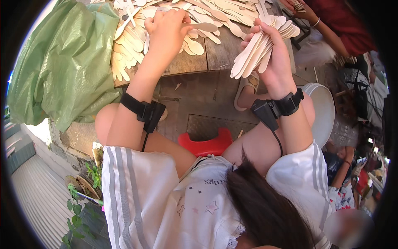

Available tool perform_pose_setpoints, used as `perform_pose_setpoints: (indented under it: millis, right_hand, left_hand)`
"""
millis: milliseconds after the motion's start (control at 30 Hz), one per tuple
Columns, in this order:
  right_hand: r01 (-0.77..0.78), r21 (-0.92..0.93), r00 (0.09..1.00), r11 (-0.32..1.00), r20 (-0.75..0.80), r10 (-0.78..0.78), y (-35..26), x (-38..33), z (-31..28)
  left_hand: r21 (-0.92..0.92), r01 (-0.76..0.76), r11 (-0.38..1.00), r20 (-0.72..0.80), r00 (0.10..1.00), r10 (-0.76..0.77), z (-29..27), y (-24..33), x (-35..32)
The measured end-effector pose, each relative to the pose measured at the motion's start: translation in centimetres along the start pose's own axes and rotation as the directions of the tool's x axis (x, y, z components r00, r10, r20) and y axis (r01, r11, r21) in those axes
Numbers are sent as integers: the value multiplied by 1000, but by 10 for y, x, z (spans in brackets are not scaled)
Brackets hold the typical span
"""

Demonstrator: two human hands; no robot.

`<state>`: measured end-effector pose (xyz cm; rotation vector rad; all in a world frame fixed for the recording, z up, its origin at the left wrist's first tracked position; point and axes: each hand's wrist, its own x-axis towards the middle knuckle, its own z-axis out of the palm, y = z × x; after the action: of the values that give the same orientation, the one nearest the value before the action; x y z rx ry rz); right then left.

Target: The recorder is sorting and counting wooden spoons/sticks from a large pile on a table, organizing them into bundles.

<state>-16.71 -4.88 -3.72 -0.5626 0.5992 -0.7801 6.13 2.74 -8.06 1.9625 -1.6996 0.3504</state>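
My left hand (166, 35) is above the wooden table (188, 64), its fingers pinched on one flat wooden spoon (204, 27) whose bowl end points right. My right hand (281, 62) is raised at the table's right edge, closed around a fanned bundle of wooden spoons (255, 52). The handles in that bundle point down and to the left. A loose heap of pale wooden spoons (130, 43) spreads over the table, some lying right under my left hand. Each of my wrists wears a black strap with a small box and cable.
A green woven sack (68, 62) bulges along the table's left side. Between my knees is a red plastic stool (205, 146). A pale bucket (319, 112) stands by my right knee. At the upper right, another person's hand (304, 11) holds a small bunch of sticks.
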Motion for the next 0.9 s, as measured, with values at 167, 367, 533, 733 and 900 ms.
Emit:
perform_pose_setpoints:
  millis: [167,367,533,733,900]
  right_hand:
    - [19,-47,999,999,51,-17,8,0,1]
    - [79,-206,992,975,113,-57,22,-6,27]
    - [88,-315,966,945,257,-4,25,-16,40]
    - [207,-349,978,914,85,-189,29,-5,42]
    - [203,-501,979,842,121,-165,25,-9,39]
  left_hand:
    - [-90,83,992,23,996,-82,-2,12,4]
    - [-813,564,142,540,823,-178,-35,35,1]
    - [-690,723,-34,721,691,44,-32,41,-10]
    - [-685,670,286,699,715,-1,-37,59,-14]
    - [-777,608,164,627,772,108,-35,81,-30]
